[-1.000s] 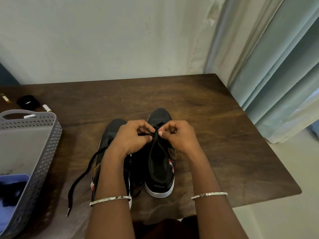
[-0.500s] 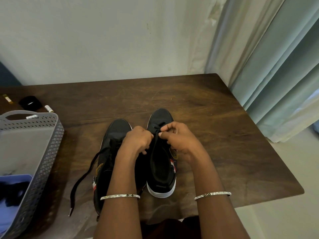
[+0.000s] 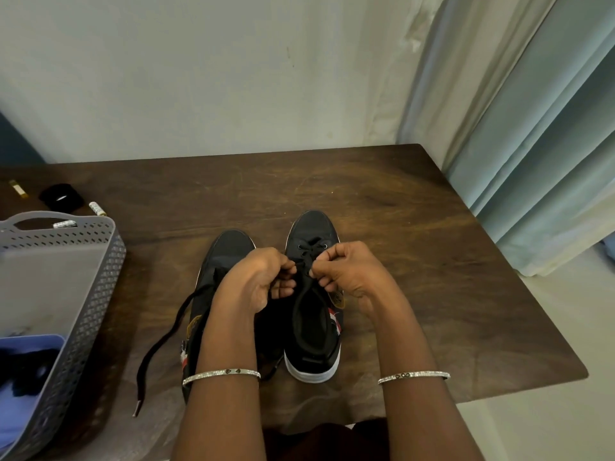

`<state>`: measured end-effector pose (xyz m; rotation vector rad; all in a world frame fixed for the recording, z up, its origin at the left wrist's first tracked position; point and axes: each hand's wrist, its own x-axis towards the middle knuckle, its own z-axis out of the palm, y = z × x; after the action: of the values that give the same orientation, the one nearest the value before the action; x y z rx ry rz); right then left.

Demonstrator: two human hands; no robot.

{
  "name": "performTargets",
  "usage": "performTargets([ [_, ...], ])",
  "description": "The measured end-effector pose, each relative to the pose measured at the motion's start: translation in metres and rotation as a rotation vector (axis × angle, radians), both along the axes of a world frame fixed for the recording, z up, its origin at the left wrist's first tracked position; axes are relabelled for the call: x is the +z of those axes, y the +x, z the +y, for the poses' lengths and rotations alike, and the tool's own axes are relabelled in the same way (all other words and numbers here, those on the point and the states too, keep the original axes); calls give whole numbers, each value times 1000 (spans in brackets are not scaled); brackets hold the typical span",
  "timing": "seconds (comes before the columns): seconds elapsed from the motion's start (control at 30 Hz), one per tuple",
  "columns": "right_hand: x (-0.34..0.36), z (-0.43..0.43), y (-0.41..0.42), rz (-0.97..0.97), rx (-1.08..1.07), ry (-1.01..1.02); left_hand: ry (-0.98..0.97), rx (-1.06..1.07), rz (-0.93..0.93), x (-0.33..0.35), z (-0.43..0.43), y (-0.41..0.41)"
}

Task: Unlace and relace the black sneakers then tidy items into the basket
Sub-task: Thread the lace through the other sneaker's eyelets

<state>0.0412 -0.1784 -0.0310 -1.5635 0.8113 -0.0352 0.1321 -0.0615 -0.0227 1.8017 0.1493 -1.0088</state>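
Two black sneakers with white soles stand side by side on the dark wooden table (image 3: 416, 261), toes pointing away from me. Over the right sneaker (image 3: 312, 331), my left hand (image 3: 263, 281) and my right hand (image 3: 346, 271) each pinch its black lace near the lower eyelets. The left sneaker (image 3: 223, 257) is partly hidden under my left forearm. A loose black lace (image 3: 163, 337) trails from it toward the table's near edge. A grey perforated basket (image 3: 96, 294) sits at the left.
Inside the basket lies a blue item with something dark on it (image 3: 23, 364). Behind the basket are a black round object (image 3: 61, 196) and small tubes (image 3: 97, 208). A pale curtain (image 3: 532, 144) hangs at the right, past the table edge.
Both hands have shifted slightly toward me along the right sneaker and spread a little apart, still pinching its lace. The sneakers and basket stay where they were.
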Motion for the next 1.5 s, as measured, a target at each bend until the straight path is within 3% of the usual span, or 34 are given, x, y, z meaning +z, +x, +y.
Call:
performTargets([
  [0.23, 1, -12, -9, -6, 37, 140, 21, 7, -97, -4, 3, 8],
  [0.4, 4, -23, -19, 63, 156, -15, 335, -193, -742, -8, 8, 8],
  [0.47, 6, -22, -20, 79, 237, -11, 360, -316, -848, -6, 7, 6],
  [0.67, 6, -11, -15, 75, 350, -285, 405, -384, -919, -9, 4, 3],
  [0.87, 8, -13, -15, 42, 326, -344, 406, -378, -951, -4, 3, 2],
  [0.97, 8, -19, -18, 10, 285, -359, 263, -280, -942, 1, 7, 7],
  [1.13, 10, -30, -24, -62, 250, -310, -193, -38, -846, 0, 18, 16],
  [1.27, 10, -24, -17, -235, 56, -282, -372, 2, -849, 8, 13, 11],
  [1.37, 6, -18, -7, -287, 14, -374, -512, -34, -781, 14, 10, 7],
  [1.5, 1, -5, 3, -190, 196, -605, -730, -79, -662, 20, 11, 3],
])
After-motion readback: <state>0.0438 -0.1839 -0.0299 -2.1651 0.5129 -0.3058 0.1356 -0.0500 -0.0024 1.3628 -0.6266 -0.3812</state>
